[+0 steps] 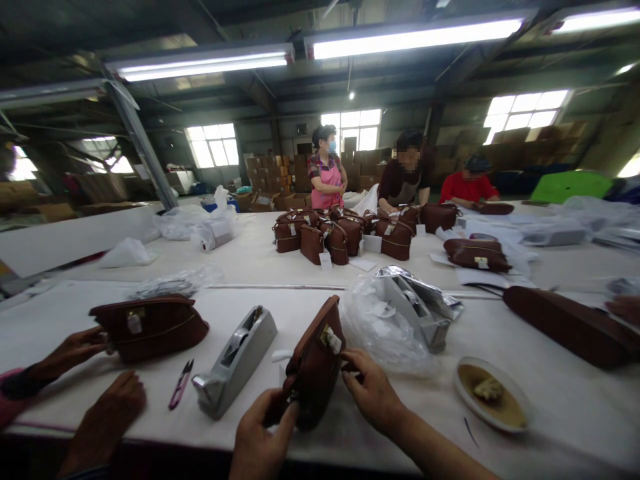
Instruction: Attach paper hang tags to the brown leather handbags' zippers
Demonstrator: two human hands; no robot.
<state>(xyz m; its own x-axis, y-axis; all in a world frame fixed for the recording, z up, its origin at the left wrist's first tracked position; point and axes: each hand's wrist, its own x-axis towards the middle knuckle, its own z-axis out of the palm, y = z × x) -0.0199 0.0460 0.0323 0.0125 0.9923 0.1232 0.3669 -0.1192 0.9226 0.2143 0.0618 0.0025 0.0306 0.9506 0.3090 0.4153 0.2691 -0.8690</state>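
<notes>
A dark brown handbag (316, 363) stands on the white table in front of me, turned nearly end-on, with a white-wrapped clasp on its side. My left hand (265, 430) pinches its near end, thumb and fingers at a small metal fitting. Against the bag's right side rest the bent fingers of my right hand (373, 390); the fingertips grip near its edge, partly hidden. Left of the bag sits a grey tape dispenser (237, 360), with pink thread snips (181, 385) beyond it.
On the left, a co-worker's hands (107, 400) are beside another brown bag (150, 330). To the right are crumpled plastic (385, 333), a second tape dispenser (425, 320) and a shallow dish (493, 393). Several finished-looking bags (345, 233) cluster across the table, where people stand.
</notes>
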